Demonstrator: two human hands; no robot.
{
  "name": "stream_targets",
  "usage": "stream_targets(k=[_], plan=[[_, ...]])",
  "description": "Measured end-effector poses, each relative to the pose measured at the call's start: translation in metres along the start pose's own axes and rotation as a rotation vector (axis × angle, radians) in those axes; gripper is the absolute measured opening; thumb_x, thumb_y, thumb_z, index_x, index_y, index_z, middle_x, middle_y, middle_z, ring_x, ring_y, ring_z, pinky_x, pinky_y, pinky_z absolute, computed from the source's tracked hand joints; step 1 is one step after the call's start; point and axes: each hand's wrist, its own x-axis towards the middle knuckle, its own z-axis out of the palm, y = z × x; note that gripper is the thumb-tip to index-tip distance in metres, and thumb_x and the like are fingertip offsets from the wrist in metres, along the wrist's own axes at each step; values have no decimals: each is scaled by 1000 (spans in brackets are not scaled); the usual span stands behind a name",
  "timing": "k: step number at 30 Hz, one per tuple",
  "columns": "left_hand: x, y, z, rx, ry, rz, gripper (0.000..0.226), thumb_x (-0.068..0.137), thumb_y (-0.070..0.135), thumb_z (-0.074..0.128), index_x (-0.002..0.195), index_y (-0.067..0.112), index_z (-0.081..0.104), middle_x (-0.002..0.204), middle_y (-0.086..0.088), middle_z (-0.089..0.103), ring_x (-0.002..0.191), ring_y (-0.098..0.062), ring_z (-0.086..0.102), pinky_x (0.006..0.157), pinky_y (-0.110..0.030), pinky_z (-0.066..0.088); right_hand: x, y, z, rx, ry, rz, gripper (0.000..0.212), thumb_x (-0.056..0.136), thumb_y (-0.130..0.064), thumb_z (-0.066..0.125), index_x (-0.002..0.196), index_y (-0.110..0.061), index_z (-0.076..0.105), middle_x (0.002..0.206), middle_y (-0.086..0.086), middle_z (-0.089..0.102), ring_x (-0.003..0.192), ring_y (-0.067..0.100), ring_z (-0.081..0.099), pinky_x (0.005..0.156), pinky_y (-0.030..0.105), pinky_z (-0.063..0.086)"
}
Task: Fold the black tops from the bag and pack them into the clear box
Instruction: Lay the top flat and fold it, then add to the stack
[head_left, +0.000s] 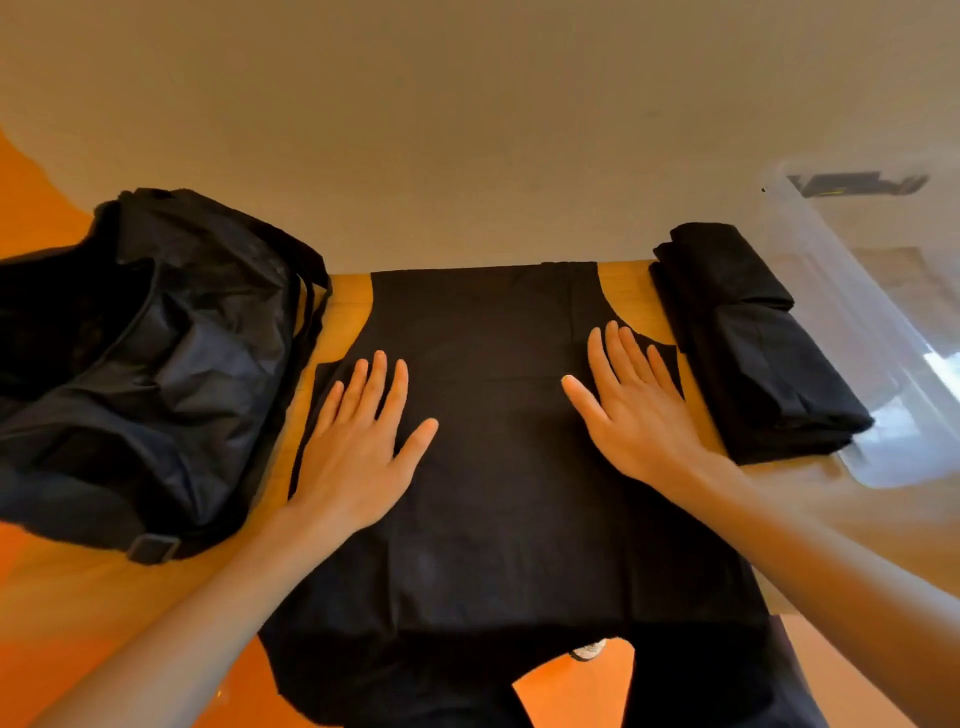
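Observation:
A black sleeveless top (493, 457) lies spread flat on the wooden table (628, 296), its hem hanging over the near edge. My left hand (358, 441) presses flat on its left side, fingers straight and spread. My right hand (631, 410) presses flat on its right side near the armhole. A stack of folded black tops (748, 343) sits to the right. The black bag (156, 353) lies crumpled and open on the left. The clear box (883, 332) stands at the far right.
A plain wall rises right behind the table's far edge. The folded stack touches the clear box's near wall. Orange floor shows at the left and below the table edge. A dark item lies inside the box's far end.

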Motion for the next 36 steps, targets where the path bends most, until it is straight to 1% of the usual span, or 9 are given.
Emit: stream_targets(k=[4, 9, 15, 19, 20, 22, 25, 30, 36], plan=[[-1, -12, -5, -34, -8, 33, 89, 88, 73, -11, 162, 24, -9, 171, 1, -13, 154, -11, -18, 124, -29, -10, -2, 12, -9, 30, -10, -42, 87, 91, -72, -9, 163, -23, -8, 170, 0, -16, 154, 14, -19, 117, 31, -20], [-43, 15, -12, -130, 95, 2, 87, 93, 72, 3, 164, 21, 1, 171, 0, -8, 154, -12, -16, 122, -28, -10, -55, 6, -2, 14, 72, -93, 90, 88, -74, -17, 161, -23, -12, 168, 1, -17, 154, 15, -22, 126, 37, -12], [-71, 20, 3, -27, 10, 80, 88, 89, 79, -7, 163, 34, 1, 172, 1, -8, 156, -15, -14, 126, -36, -5, -89, 29, 12, -61, 58, -111, 84, 91, -73, -13, 163, -31, -2, 172, 2, -5, 156, 14, -14, 127, 42, -10], [-90, 22, -7, -195, 132, 48, 84, 94, 76, 8, 161, 29, 27, 172, -3, 10, 158, -20, 3, 126, -36, 5, -111, 33, 8, 111, 184, -157, 74, 100, -68, 7, 162, -30, 18, 169, 1, 13, 158, 19, 4, 128, 39, 3], [-104, 23, -8, -265, 240, 30, 75, 98, 69, 23, 156, 24, 40, 169, -5, 22, 156, -22, 15, 124, -36, 13, -129, 33, 10, 252, 287, -121, 65, 104, -63, 21, 157, -27, 35, 163, 1, 32, 153, 23, 25, 125, 40, 20], [-140, 23, -5, -348, 511, 2, 54, 98, 50, 49, 135, 12, 61, 149, -10, 46, 138, -28, 42, 112, -34, 33, -171, 35, 18, 564, 558, -9, 34, 104, -44, 49, 121, -17, 57, 120, 3, 61, 110, 22, 58, 95, 40, 50], [-199, 17, 17, -536, 750, -202, 36, 93, 44, 54, 96, 9, 60, 107, -2, 46, 98, -27, 51, 83, -31, 42, -219, 40, 41, 647, 712, 148, 19, 95, -23, 68, 89, -17, 50, 84, 0, 53, 77, 21, 51, 69, 34, 44], [-233, 19, 70, -744, 487, -501, 53, 93, 60, 61, 108, 9, 59, 111, -3, 49, 105, -25, 53, 80, -28, 41, -235, 49, 78, 776, 442, 340, 27, 89, -41, 75, 93, -19, 60, 85, -6, 63, 80, 9, 61, 67, 16, 39], [-212, 25, 80, -1216, 349, -554, 49, 92, 32, 75, 135, 17, 56, 128, 3, 63, 118, -16, 59, 93, -32, 47, -222, 51, 86, 878, 291, 362, 29, 84, -49, 78, 99, -27, 67, 88, -14, 70, 81, 3, 66, 73, 31, 57]])
